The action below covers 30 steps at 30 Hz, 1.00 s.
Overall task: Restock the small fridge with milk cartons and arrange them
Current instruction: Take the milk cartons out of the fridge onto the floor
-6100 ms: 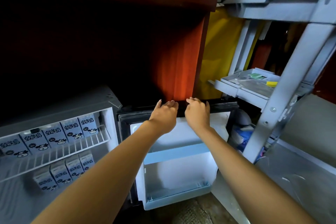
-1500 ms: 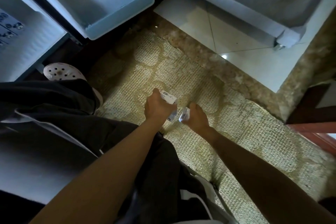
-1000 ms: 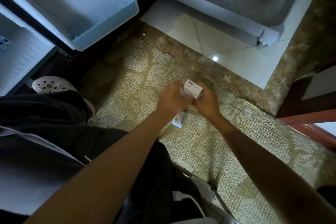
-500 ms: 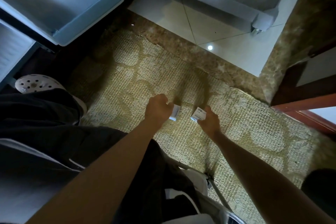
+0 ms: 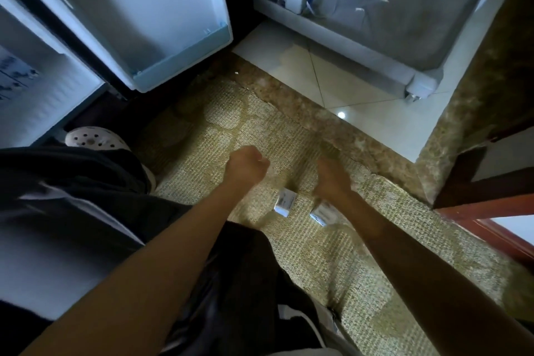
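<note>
Dim overall; glare spot on floor tile [image 5: 341,115], right hand [image 5: 332,179] motion-blurred, wide-angle bending at edges, lower left dark.

a dim room: woven beige rug [image 5: 332,254] on brown marble border [image 5: 361,141], glossy white tiles [image 5: 361,95] beyond.

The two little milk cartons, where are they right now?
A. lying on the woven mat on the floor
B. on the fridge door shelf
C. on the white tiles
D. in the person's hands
A: both milk cartons lie on the woven mat, apart from each other, with the left hand and right hand above them holding nothing.
</note>
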Tool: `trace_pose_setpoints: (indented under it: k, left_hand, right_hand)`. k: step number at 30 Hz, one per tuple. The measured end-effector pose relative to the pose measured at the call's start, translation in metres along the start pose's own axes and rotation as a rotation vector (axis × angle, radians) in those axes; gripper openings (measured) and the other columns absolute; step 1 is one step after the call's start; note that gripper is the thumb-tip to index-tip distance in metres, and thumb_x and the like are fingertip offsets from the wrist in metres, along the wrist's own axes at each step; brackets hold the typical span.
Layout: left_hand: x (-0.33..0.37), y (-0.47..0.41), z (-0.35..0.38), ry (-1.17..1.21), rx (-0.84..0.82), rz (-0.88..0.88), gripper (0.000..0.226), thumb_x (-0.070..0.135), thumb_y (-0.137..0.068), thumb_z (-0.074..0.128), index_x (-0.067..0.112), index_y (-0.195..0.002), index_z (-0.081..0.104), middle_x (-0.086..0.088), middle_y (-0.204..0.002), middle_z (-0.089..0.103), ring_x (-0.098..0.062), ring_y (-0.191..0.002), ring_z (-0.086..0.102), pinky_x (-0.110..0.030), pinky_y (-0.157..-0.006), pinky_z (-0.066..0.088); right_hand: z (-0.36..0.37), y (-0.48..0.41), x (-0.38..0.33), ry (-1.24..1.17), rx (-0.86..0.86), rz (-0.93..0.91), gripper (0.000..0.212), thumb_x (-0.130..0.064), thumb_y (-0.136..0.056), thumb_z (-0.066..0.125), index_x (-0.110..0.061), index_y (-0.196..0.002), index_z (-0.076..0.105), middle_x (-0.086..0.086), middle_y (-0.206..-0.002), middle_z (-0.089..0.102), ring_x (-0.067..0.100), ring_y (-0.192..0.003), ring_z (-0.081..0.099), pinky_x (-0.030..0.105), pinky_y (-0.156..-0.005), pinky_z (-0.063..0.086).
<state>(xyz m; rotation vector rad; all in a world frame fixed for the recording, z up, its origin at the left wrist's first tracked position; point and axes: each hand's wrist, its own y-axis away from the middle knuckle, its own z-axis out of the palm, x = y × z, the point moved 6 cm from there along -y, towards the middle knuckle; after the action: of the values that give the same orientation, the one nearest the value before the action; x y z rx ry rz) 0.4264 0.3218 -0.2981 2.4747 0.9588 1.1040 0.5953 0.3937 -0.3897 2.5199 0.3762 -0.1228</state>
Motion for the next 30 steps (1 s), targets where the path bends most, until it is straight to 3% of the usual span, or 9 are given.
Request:
trace_pose_setpoints:
  k: [4,6,9,12,16,19,22,28,30]
  left_hand:
    - [0.011,-0.004,-0.075,0.089,0.156,0.029,0.025,0.019,-0.093,0.052,0.008,-0.114,0.061,-0.011,-0.113,0.062,-0.013,-0.078,0.057,-0.017,-0.053,0.042]
    - [0.015,0.0,-0.124,0.15,0.269,0.054,0.024,0.017,-0.091,0.051,0.008,-0.11,0.064,-0.013,-0.106,0.066,-0.017,-0.074,0.06,-0.023,-0.058,0.049]
    - [0.012,0.01,-0.201,0.21,0.471,0.081,0.025,0.015,-0.088,0.051,0.008,-0.105,0.068,-0.014,-0.105,0.07,-0.028,-0.097,0.065,-0.027,-0.084,0.05]
    - [-0.008,0.021,-0.267,0.231,0.626,0.086,0.025,0.015,-0.087,0.052,0.007,-0.104,0.069,-0.014,-0.104,0.07,-0.027,-0.101,0.064,-0.024,-0.082,0.046]
    - [-0.052,0.035,-0.337,0.264,0.749,0.045,0.021,0.012,-0.089,0.051,0.006,-0.099,0.068,-0.012,-0.092,0.067,-0.026,-0.085,0.062,-0.023,-0.07,0.044]
    - [-0.095,0.039,-0.377,0.251,0.813,-0.02,0.019,0.009,-0.089,0.047,0.007,-0.072,0.054,-0.003,-0.062,0.049,-0.018,-0.055,0.04,-0.022,-0.048,0.033]
    - [-0.136,0.04,-0.41,0.238,0.873,-0.098,0.031,0.006,-0.087,0.042,0.009,-0.057,0.04,-0.001,-0.055,0.039,-0.02,-0.052,0.035,-0.023,-0.047,0.031]
    - [-0.202,0.02,-0.456,0.249,0.902,-0.219,0.027,0.007,-0.089,0.035,0.007,-0.067,0.051,-0.008,-0.065,0.051,-0.025,-0.061,0.048,-0.028,-0.058,0.046]
    - [-0.222,0.008,-0.467,0.246,0.903,-0.248,0.025,0.004,-0.088,0.035,0.003,-0.074,0.057,-0.01,-0.067,0.053,-0.024,-0.061,0.048,-0.026,-0.051,0.043]
  right_hand:
    - [-0.079,0.005,-0.091,-0.149,0.202,-0.214,0.058,-0.001,-0.086,0.057,-0.011,-0.139,0.035,0.015,-0.127,0.054,0.025,-0.103,0.059,0.029,-0.076,0.05]
    - [-0.118,0.017,-0.145,-0.196,0.285,-0.323,0.053,-0.003,-0.086,0.057,-0.009,-0.136,0.039,0.012,-0.129,0.053,0.025,-0.112,0.055,0.029,-0.08,0.047]
    - [-0.167,0.04,-0.223,-0.287,0.383,-0.487,0.041,-0.006,-0.087,0.055,-0.008,-0.127,0.047,0.009,-0.132,0.049,0.025,-0.117,0.052,0.028,-0.083,0.043]
    - [-0.196,0.056,-0.297,-0.247,0.44,-0.619,0.033,-0.006,-0.086,0.052,-0.006,-0.12,0.051,0.013,-0.125,0.054,0.03,-0.116,0.051,0.033,-0.088,0.042]
    - [-0.207,0.071,-0.387,-0.242,0.434,-0.735,0.029,-0.009,-0.09,0.051,-0.005,-0.119,0.054,0.014,-0.123,0.056,0.032,-0.114,0.053,0.035,-0.087,0.043]
    - [-0.202,0.075,-0.445,-0.244,0.385,-0.803,0.028,-0.007,-0.088,0.051,-0.005,-0.116,0.055,0.014,-0.12,0.058,0.032,-0.111,0.054,0.033,-0.085,0.043]
    - [-0.195,0.075,-0.495,-0.222,0.349,-0.863,0.028,-0.007,-0.086,0.051,-0.003,-0.113,0.057,0.014,-0.118,0.06,0.032,-0.111,0.053,0.029,-0.078,0.038]
    - [-0.177,0.062,-0.579,-0.214,0.262,-0.948,0.027,-0.014,-0.09,0.053,0.003,-0.112,0.056,0.016,-0.116,0.061,0.031,-0.108,0.055,0.032,-0.083,0.043]
    - [-0.172,0.051,-0.602,-0.223,0.234,-0.945,0.03,-0.015,-0.09,0.053,0.003,-0.114,0.053,0.017,-0.116,0.059,0.031,-0.106,0.055,0.029,-0.078,0.041]
